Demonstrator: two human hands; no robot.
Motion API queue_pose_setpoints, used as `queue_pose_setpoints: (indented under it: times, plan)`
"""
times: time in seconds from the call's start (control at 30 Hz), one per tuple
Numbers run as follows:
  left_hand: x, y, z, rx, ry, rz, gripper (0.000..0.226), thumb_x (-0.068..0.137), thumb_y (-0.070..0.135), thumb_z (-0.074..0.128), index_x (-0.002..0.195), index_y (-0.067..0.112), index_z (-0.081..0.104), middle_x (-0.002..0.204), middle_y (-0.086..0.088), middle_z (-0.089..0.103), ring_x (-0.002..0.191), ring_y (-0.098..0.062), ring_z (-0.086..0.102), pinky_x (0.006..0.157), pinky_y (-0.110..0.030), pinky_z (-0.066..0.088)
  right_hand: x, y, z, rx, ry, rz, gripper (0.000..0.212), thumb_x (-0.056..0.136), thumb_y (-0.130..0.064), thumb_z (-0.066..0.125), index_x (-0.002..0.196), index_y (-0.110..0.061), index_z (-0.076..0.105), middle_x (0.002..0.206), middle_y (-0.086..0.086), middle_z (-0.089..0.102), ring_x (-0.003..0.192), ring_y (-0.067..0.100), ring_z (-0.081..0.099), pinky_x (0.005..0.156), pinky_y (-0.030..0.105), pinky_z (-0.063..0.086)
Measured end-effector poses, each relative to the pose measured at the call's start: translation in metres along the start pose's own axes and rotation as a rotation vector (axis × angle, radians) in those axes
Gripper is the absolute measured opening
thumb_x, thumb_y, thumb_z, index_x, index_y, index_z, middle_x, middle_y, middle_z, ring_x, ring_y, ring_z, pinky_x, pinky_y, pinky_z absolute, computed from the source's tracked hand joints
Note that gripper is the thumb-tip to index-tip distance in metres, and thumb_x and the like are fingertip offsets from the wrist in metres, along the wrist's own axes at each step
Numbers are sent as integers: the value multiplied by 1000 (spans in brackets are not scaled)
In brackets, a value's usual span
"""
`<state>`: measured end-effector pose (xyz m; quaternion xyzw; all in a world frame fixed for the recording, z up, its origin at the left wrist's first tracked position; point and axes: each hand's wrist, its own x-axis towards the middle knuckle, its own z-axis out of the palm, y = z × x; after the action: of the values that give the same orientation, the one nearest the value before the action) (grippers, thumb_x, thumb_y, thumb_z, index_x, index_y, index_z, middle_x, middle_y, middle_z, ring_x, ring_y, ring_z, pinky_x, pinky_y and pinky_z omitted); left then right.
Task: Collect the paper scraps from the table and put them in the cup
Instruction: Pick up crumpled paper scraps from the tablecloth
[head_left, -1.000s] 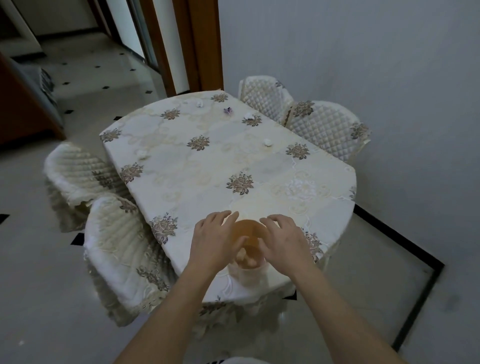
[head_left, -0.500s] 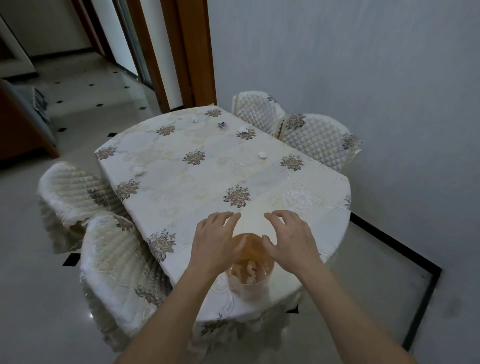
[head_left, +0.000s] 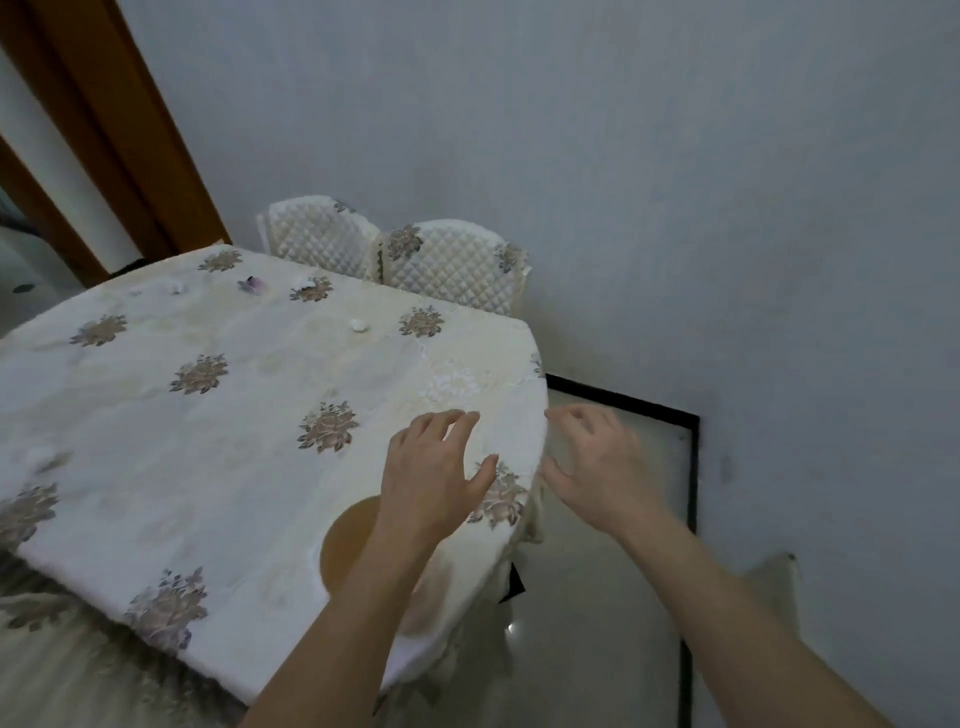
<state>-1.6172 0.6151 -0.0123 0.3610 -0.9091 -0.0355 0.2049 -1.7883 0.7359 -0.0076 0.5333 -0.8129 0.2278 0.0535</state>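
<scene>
Currently hands spread, empty: left hand (head_left: 431, 478) above table (head_left: 234, 441) near cup (head_left: 345, 540), right hand (head_left: 597, 467) off table edge.

Worktop (head_left: 156, 415): flat cloth lies open from the near edge to the paper scraps (head_left: 358, 326) at the far end. The left hand (head_left: 434, 470) and its forearm cross the cup (head_left: 345, 540) — part of the mouth is covered. Two chairs (head_left: 447, 260) crowd the far edge — wall close behind.

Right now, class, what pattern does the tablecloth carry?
The cream tablecloth carries scattered brown-grey flower motifs, seen best in the head view, the only one.
</scene>
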Motion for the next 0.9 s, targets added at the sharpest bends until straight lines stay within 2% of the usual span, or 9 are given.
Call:
queue_pose_setpoints:
  times: [0.2, 0.33, 0.43, 0.7, 0.9]
  plan:
    - [22, 39, 23, -99, -36, 192, 53, 85, 53, 49, 128, 24, 58, 127, 3, 62, 118, -21, 54, 93, -41, 45, -33, 52, -23, -121, 8, 216, 46, 78, -39, 60, 118, -15, 61, 117, 9, 61, 110, 30, 55, 91, 43, 49]
    - [32, 56, 35, -135, -69, 265, 54, 85, 56, 44, 127, 24, 58, 127, 4, 61, 119, -19, 53, 93, -40, 44, -49, 66, -33, -176, 42, 297, 47, 80, -37, 64, 121, -15, 61, 117, 9, 62, 109, 29, 55, 86, 40, 48]
    - [40, 66, 43, -146, -76, 306, 55, 84, 57, 42, 124, 24, 59, 124, 3, 63, 116, -19, 55, 90, -39, 45, -53, 76, -35, -172, 61, 336, 49, 80, -36, 64, 125, -16, 59, 118, 8, 60, 110, 28, 55, 88, 40, 46]
    - [83, 89, 70, -141, -47, 352, 55, 83, 56, 45, 122, 21, 61, 119, 2, 65, 111, -20, 57, 87, -38, 46, -21, 115, -28, -156, 75, 357, 50, 80, -38, 62, 124, -14, 60, 118, 9, 61, 110, 29, 55, 87, 43, 50]
    - [152, 116, 112, -79, -81, 325, 55, 84, 58, 49, 126, 23, 58, 122, 3, 63, 113, -20, 55, 89, -37, 45, 37, 180, -12, -128, 81, 332, 50, 77, -38, 62, 122, -15, 62, 113, 7, 62, 106, 28, 57, 83, 41, 50]
